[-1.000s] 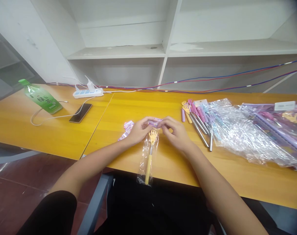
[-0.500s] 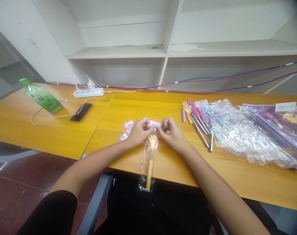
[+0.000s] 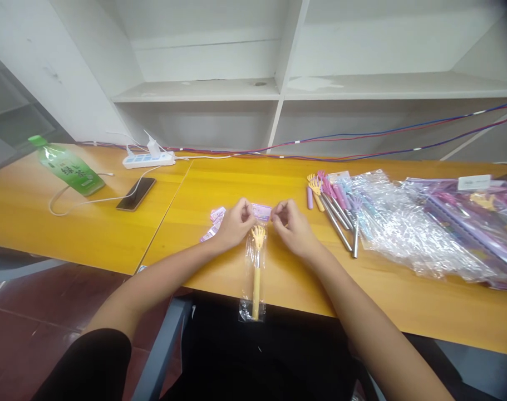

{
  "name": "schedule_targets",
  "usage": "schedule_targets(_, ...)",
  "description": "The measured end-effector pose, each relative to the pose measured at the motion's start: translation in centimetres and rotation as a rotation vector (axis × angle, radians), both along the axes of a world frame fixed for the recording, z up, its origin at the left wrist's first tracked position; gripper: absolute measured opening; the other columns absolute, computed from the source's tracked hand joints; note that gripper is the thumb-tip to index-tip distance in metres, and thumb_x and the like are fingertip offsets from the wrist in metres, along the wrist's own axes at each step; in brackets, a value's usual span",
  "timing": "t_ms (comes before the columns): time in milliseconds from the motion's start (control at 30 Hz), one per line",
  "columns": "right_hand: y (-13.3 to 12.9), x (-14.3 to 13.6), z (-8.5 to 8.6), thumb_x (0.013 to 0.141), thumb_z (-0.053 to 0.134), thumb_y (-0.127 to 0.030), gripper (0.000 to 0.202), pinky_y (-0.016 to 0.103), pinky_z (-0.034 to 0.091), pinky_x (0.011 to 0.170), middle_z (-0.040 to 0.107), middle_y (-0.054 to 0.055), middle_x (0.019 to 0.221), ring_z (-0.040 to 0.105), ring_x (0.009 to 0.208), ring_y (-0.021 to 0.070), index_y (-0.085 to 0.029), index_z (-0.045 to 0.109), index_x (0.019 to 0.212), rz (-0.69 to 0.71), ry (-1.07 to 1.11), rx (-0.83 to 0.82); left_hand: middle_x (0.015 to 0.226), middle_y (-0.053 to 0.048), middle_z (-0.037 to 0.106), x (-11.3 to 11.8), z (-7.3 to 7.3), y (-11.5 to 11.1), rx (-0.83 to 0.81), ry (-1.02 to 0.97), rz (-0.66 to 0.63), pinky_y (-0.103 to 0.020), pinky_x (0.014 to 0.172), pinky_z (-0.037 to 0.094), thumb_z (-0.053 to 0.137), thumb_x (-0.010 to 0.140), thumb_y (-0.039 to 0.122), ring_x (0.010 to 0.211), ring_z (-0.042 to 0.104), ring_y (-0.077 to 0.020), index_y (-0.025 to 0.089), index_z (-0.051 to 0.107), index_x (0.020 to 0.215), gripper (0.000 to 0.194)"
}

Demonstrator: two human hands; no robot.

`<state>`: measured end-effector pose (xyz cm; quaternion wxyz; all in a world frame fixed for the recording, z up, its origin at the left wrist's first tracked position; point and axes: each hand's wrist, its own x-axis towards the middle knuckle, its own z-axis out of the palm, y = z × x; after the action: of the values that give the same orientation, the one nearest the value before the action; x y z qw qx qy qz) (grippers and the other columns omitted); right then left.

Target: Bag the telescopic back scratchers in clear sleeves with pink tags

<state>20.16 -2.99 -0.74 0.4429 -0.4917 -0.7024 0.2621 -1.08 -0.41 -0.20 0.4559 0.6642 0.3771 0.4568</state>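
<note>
Purple card (image 3: 261,212) between left hand (image 3: 236,224) and right hand (image 3: 294,225)

Long axis of the purple card running left to right, from one hand toward the other; on its near side, a yellow scratcher (image 3: 256,281) inside a clear bag (image 3: 248,264), long axis near to far, roughly square to the card, claw end far, handle near; overlap of card and bag too small to tell; left hand curled, thumb and fingers drawn together at the card's left end, seemingly in a pinch on it; right hand likewise curled, fingertips nearly meeting at the right end, hold or mere nearness impossible to tell; left hand slightly the closer to both card and bag.

Near end of the bag out past the near edge of the bench (image 3: 203,184), over dark clothing (image 3: 261,362); small cards (image 3: 213,224) just left of the left hand; loose scratchers (image 3: 333,214) apart on the right, crumpled clear wrappers (image 3: 395,228) beyond; room for moving mainly on the far side, up to the white shelving (image 3: 207,89).
</note>
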Motion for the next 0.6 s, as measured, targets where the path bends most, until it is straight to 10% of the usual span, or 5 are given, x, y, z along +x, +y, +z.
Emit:
schedule_targets(200, -3.9, -1.7, 2.3, 0.105, 0.061, -0.058, 0.044, 0.036, 0.05, 0.065, 0.073, 0.005, 0.087, 0.069, 0.072, 0.0239, -0.021, 0.052, 0.127, 0.074, -0.226, -0.266, 0.07, 0.008, 0.054, -0.4, 0.7, 0.6, -0.051, -0.063, 0.075, -0.024, 0.062, 0.035, 0.068, 0.096, 0.032, 0.061, 0.049, -0.0097, 0.024, 0.047, 0.093, 0.023)
schedule_targets(400, -10.5, -3.4, 0.4, 0.105, 0.062, -0.041, 0.058, 0.037, 0.052, 0.063, 0.079, 0.011, 0.099, 0.075, 0.075, 0.0291, -0.022, 0.044, 0.157, -0.053, -0.331, -0.207, 0.072, 0.005, 0.067, 0.2, 0.0, 0.7, -0.131, -0.124, -0.015, -0.024, 0.068, 0.048, 0.069, 0.096, 0.03, 0.064, 0.063, -0.0112, 0.024, 0.048, 0.097, 0.022)
schedule_targets(600, -12.8, 7.2, -0.1, 0.107, 0.056, -0.046, 0.037, 0.043, 0.057, 0.069, 0.081, 0.014, 0.108, 0.078, 0.086, 0.0333, -0.027, 0.068, 0.136, -0.31, -0.315, -0.142, 0.111, -0.008, 0.08, 0.7, -0.5, 0.2, -0.147, -0.064, -0.152, -0.03, 0.075, 0.059, 0.062, 0.097, 0.023, 0.074, 0.073, -0.0123, 0.022, 0.05, 0.101, 0.013)
